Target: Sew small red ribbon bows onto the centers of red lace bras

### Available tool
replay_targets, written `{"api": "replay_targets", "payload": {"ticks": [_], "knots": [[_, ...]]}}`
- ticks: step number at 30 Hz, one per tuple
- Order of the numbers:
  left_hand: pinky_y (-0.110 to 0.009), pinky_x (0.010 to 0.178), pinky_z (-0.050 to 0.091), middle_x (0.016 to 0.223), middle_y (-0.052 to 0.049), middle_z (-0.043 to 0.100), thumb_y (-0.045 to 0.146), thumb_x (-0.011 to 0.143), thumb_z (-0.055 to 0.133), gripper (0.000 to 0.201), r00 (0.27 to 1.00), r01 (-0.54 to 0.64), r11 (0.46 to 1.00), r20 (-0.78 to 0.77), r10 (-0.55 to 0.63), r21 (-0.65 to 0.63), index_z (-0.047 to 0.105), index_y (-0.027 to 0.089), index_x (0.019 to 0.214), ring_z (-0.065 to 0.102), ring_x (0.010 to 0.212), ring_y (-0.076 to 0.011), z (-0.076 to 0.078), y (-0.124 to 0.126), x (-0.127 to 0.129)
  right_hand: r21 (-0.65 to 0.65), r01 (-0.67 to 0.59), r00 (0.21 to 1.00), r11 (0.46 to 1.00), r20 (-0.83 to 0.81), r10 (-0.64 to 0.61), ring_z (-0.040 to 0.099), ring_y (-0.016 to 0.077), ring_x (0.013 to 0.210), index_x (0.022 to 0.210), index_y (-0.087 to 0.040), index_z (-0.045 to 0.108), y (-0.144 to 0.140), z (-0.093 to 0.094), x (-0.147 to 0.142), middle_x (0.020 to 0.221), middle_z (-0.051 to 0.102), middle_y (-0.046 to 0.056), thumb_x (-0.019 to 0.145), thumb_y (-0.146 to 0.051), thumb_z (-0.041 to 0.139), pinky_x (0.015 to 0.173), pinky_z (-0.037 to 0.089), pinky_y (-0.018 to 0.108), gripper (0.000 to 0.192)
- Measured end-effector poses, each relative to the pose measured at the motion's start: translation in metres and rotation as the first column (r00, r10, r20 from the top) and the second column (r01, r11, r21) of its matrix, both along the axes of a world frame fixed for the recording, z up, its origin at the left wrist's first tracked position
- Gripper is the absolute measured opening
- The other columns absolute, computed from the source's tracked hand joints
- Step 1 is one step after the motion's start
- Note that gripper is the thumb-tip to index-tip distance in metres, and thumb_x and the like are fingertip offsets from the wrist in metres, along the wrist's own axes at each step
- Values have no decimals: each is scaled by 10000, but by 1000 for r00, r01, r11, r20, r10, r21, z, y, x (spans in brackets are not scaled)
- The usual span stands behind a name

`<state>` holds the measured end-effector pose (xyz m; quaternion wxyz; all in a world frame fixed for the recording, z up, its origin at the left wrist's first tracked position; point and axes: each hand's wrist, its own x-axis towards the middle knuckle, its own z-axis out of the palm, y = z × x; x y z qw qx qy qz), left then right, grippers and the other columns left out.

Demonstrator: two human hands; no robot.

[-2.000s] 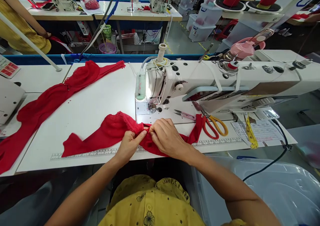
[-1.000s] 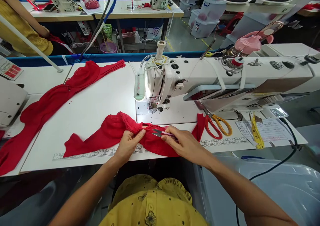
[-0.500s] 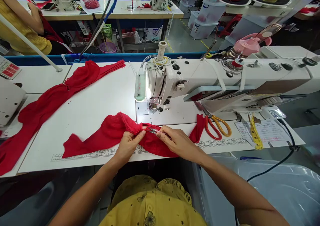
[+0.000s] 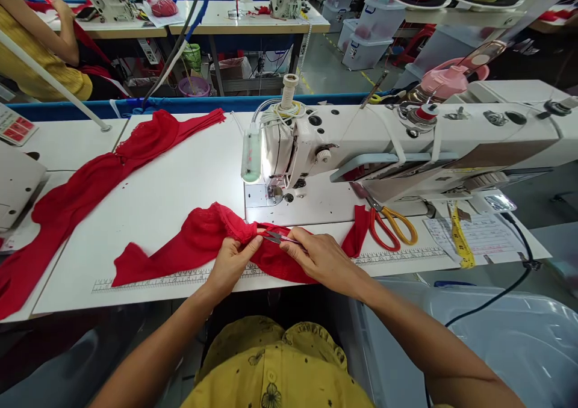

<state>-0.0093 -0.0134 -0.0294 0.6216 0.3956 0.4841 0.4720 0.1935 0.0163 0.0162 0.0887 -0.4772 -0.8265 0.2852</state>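
The right hand (image 4: 323, 257), closed on thread snips (image 4: 276, 237), has brought them to the red lace garment (image 4: 198, 239) pinched in the left hand (image 4: 232, 260), before the sewing machine (image 4: 316, 149).

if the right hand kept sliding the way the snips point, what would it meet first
Probably the left hand: the right hand aims the thread snips leftward over the red fabric, tips nearly at the left thumb. Depth is unclear.

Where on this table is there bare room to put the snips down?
Bare white table lies between the far red pile and the red garment, left of the sewing machine. It is crowded by the scissors, papers and tape. The left hand pinches the garment; the right hand holds the snips.
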Motion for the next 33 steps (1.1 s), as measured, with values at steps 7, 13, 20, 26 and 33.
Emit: {"api": "replay_targets", "payload": {"ticks": [7, 13, 20, 26, 33], "knots": [[-353, 976, 515, 1083, -90, 767, 436, 866, 704, 431, 999, -5, 1000, -54, 6, 27, 738, 139, 1177, 684, 1051, -262, 0, 0, -1, 39, 41, 999, 998, -34, -40, 498, 151, 543, 808, -236, 484, 6, -2, -2, 628, 554, -33, 1044, -441, 356, 565, 233, 269, 338], [-360, 993, 509, 1111, -88, 762, 427, 884, 685, 426, 999, -3, 999, -33, 4, 36, 725, 145, 1202, 677, 1084, -265, -3, -1, -1, 39, 93, 996, 995, -18, -93, 523, 164, 560, 833, -243, 451, 4, 0, 9, 642, 554, -34, 1044, -487, 327, 571, 239, 266, 345], [-359, 988, 512, 1088, -90, 767, 417, 882, 691, 422, 1000, -10, 1000, -4, 10, 18, 724, 141, 1200, 689, 1053, -251, -4, -1, -1, 24, 54, 999, 998, 4, -54, 524, 169, 566, 863, -245, 465, -1, -5, 8, 645, 562, -34, 1048, -488, 324, 574, 243, 264, 336], [-354, 958, 524, 1058, -95, 772, 450, 859, 707, 444, 1000, -10, 1000, 24, 10, 3, 739, 136, 1170, 699, 1012, -249, 0, 0, 1, 41, 45, 999, 998, -15, -44, 576, 171, 600, 865, -244, 477, -4, -6, 9, 694, 617, -24, 1050, -480, 320, 582, 285, 263, 339], [-308, 900, 520, 1011, -80, 761, 461, 856, 699, 428, 999, 1, 1000, -41, -1, -3, 730, 127, 1122, 677, 992, -226, 0, -1, -1, 248, 161, 953, 955, 212, -215, 668, 228, 660, 1046, -201, 573, 15, -8, 19, 747, 706, 45, 1043, -509, 311, 540, 291, 271, 405]]}}
